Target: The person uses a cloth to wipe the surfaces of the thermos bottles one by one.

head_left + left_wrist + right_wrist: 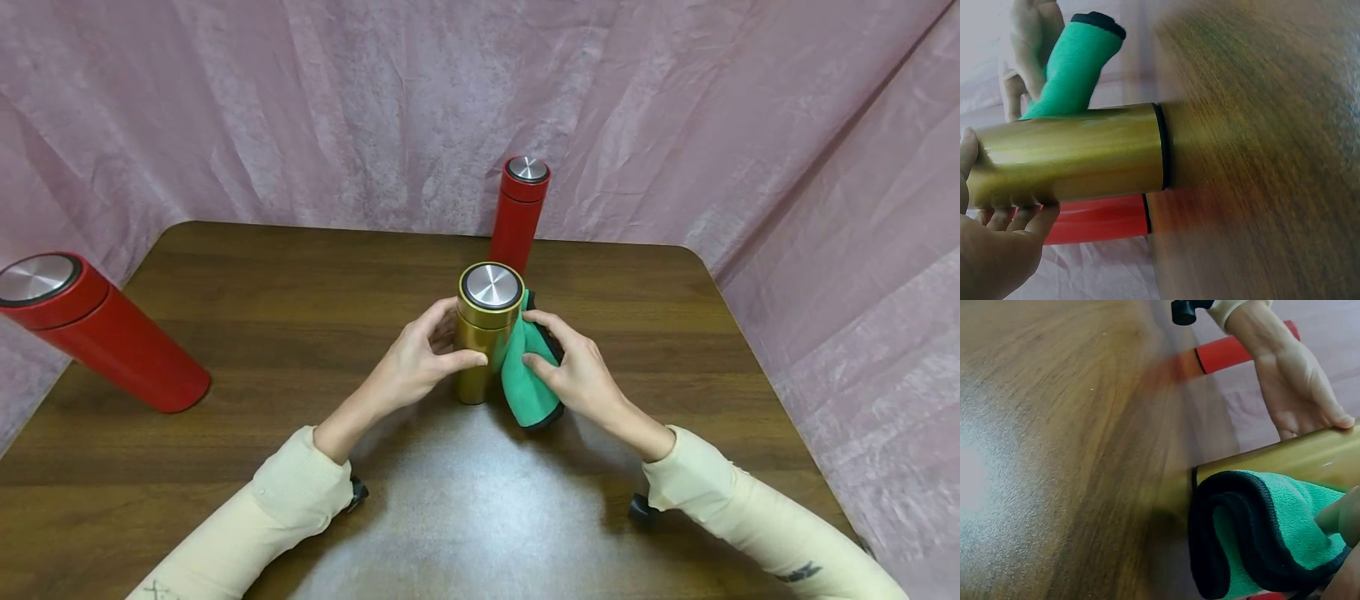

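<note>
A gold thermos flask (480, 337) with a brushed steel lid top stands upright on the table. My left hand (420, 354) grips it from the left, thumb across the front and fingers around the far side. On its right side, my right hand (581, 371) pinches a folded green cloth (528, 383) with black edging. In the left wrist view the cloth (1075, 65) lies against the side of the gold flask (1072, 156). The right wrist view shows the cloth's black-edged folds (1235, 506) close to the flask's base.
Directly behind the gold flask stands a red flask (517, 212), its lower part hidden. Another red flask (120, 333) stands at the table's left. The brown wooden table (300, 275) ends at a pink curtain (360, 108) behind and at the sides.
</note>
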### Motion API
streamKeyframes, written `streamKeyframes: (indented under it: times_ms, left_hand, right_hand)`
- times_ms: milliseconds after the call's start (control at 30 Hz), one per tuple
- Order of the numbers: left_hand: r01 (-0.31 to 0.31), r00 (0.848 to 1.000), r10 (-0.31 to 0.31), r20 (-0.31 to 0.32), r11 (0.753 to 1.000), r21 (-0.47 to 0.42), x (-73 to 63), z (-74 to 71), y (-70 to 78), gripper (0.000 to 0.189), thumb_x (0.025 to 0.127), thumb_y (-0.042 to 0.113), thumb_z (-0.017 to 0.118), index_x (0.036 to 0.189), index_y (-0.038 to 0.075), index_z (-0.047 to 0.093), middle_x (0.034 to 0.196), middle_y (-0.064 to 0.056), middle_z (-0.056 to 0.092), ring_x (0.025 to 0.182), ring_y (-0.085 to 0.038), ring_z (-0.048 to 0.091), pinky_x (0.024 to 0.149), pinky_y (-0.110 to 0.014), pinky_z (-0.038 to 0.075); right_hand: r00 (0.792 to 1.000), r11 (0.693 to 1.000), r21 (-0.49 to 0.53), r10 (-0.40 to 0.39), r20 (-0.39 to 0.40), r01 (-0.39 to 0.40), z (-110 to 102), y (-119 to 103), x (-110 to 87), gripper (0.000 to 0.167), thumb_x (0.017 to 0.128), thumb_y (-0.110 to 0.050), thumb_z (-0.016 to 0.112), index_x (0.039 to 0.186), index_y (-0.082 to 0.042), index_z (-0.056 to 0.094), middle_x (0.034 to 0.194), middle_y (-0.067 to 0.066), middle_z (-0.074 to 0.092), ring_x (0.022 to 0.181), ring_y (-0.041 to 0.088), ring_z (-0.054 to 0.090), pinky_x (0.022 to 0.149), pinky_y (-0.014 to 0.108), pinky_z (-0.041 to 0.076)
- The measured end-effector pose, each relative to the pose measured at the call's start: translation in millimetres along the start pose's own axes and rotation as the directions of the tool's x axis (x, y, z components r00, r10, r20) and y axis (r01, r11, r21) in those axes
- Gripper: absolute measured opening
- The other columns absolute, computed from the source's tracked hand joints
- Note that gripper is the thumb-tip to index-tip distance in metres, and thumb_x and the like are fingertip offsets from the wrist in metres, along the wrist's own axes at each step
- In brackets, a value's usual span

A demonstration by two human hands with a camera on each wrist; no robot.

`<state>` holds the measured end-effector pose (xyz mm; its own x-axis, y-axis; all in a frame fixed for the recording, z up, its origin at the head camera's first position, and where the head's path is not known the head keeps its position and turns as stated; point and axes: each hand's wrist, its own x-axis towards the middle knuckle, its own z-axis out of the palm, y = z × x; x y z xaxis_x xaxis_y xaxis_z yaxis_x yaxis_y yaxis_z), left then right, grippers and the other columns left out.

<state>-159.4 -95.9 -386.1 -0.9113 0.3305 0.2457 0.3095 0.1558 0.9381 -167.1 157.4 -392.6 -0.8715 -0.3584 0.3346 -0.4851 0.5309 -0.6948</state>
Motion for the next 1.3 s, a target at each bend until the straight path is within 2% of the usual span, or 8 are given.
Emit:
streamKeyframes:
  times_ms: [167, 300, 567, 633, 733, 967, 1067, 1300]
  left_hand:
    - [0.005, 1.0, -0.005, 0.004, 1.0, -0.005, 0.4, 0.2, -0.4, 0.068, 0.087, 0.005, 0.083, 0.146, 0.001, 0.048, 0.138, -0.016, 0.061, 0.129, -0.029, 0.059, 0.111, -0.041, 0.046]
    - [0.015, 1.0, -0.015, 0.003, 1.0, 0.0, 0.0, 0.8, -0.3, 0.068, 0.088, 0.006, 0.084, 0.146, 0.002, 0.048, 0.138, -0.015, 0.061, 0.129, -0.029, 0.059, 0.112, -0.04, 0.046]
    - [0.011, 1.0, -0.011, 0.006, 1.0, -0.001, 1.1, 2.5, 0.8, 0.068, 0.088, 0.007, 0.083, 0.146, 0.002, 0.049, 0.138, -0.015, 0.061, 0.129, -0.028, 0.059, 0.112, -0.04, 0.046]
    - [0.012, 1.0, -0.012, 0.007, 1.0, -0.003, 1.4, 2.6, 0.1, 0.068, 0.088, 0.007, 0.083, 0.146, 0.003, 0.049, 0.139, -0.014, 0.061, 0.129, -0.028, 0.059, 0.112, -0.041, 0.045]
    - [0.013, 1.0, -0.013, 0.009, 1.0, -0.008, 1.4, 2.7, -0.7, 0.068, 0.088, 0.006, 0.083, 0.146, 0.003, 0.049, 0.139, -0.015, 0.061, 0.13, -0.029, 0.059, 0.112, -0.041, 0.045]
    - [0.005, 1.0, -0.005, 0.0, 1.0, -0.016, 0.9, 1.4, -1.2, 0.068, 0.087, 0.004, 0.083, 0.146, 0.002, 0.049, 0.138, -0.015, 0.061, 0.13, -0.029, 0.059, 0.112, -0.04, 0.045]
    - [0.003, 1.0, -0.003, -0.005, 1.0, -0.018, 0.4, 0.7, -0.7, 0.068, 0.087, 0.003, 0.083, 0.145, 0.001, 0.049, 0.138, -0.015, 0.062, 0.129, -0.029, 0.059, 0.112, -0.039, 0.045]
    - [0.001, 1.0, -0.001, -0.016, 1.0, -0.017, 0.0, 0.5, 0.3, 0.068, 0.086, 0.003, 0.084, 0.144, 0.0, 0.05, 0.135, -0.017, 0.062, 0.128, -0.031, 0.06, 0.111, -0.042, 0.046]
  right_hand:
    - [0.999, 0.999, -0.045, 0.019, 0.05, -0.017, 6.6, 7.2, -2.0, 0.057, 0.085, 0.004, 0.08, 0.138, -0.006, 0.06, 0.123, 0.018, 0.069, 0.105, 0.03, 0.066, 0.09, 0.05, 0.054]
    - [0.991, 0.992, -0.11, 0.069, 0.116, -0.056, 11.7, 10.2, -3.2, 0.055, 0.087, -0.001, 0.08, 0.138, -0.005, 0.06, 0.123, 0.018, 0.069, 0.103, 0.03, 0.066, 0.088, 0.05, 0.054]
    - [0.934, 0.956, -0.241, 0.232, 0.272, -0.167, 11.0, 3.3, 4.2, 0.054, 0.089, -0.009, 0.077, 0.14, -0.002, 0.061, 0.127, 0.02, 0.068, 0.102, 0.027, 0.063, 0.089, 0.047, 0.054]
    - [0.923, 0.95, -0.259, 0.248, 0.294, -0.173, 5.3, -2.8, 8.3, 0.053, 0.089, -0.01, 0.077, 0.139, -0.001, 0.061, 0.127, 0.021, 0.068, 0.101, 0.027, 0.062, 0.088, 0.046, 0.054]
    - [0.918, 0.95, -0.256, 0.254, 0.306, -0.177, -6.7, -14.5, 13.7, 0.052, 0.089, -0.011, 0.078, 0.138, -0.002, 0.062, 0.124, 0.02, 0.069, 0.095, 0.025, 0.06, 0.084, 0.043, 0.053]
    - [0.951, 0.969, -0.209, 0.186, 0.247, -0.136, -40.9, -50.8, 18.2, 0.051, 0.089, -0.012, 0.077, 0.138, -0.01, 0.065, 0.122, 0.014, 0.069, 0.095, 0.025, 0.06, 0.082, 0.041, 0.051]
    - [0.965, 0.974, -0.201, 0.148, 0.215, -0.105, -53.9, -66.3, 18.2, 0.05, 0.091, -0.011, 0.076, 0.139, -0.014, 0.065, 0.119, 0.011, 0.069, 0.092, 0.024, 0.059, 0.076, 0.039, 0.05]
    - [0.99, 0.98, -0.194, 0.061, 0.127, -0.036, -76.6, -93.7, 16.4, 0.048, 0.093, -0.008, 0.074, 0.14, -0.018, 0.065, 0.125, 0.007, 0.068, 0.091, 0.023, 0.059, 0.071, 0.036, 0.05]
